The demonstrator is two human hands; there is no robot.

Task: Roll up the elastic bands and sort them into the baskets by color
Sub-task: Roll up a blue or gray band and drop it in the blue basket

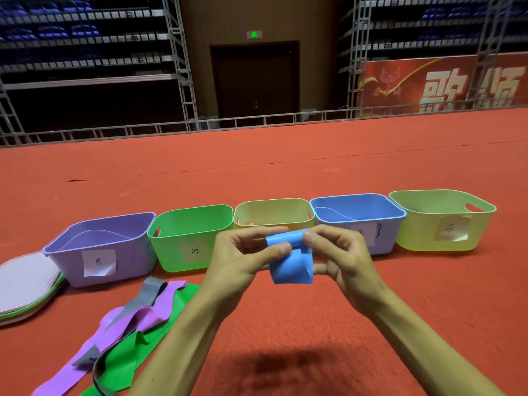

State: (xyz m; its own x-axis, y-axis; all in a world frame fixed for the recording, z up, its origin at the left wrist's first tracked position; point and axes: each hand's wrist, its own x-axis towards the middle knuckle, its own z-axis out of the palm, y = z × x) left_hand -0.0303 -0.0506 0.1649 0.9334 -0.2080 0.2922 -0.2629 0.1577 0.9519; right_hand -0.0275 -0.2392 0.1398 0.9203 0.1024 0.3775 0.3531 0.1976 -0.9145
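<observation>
Blue rubbery elastic band (290,267), partly rolled, hung in mid-air between both hands. The left hand (243,255) pinched one end of the roll between thumb and fingers, and the right hand (340,252) pinched the other. A free tail dangled toward 6 o'clock. If either pinch eased, the springy coil would likely unwind before reaching the blue plastic basket (371,207) at 1 o'clock. Loose purple, grey and green bands (160,312) lay at 7 o'clock.
</observation>
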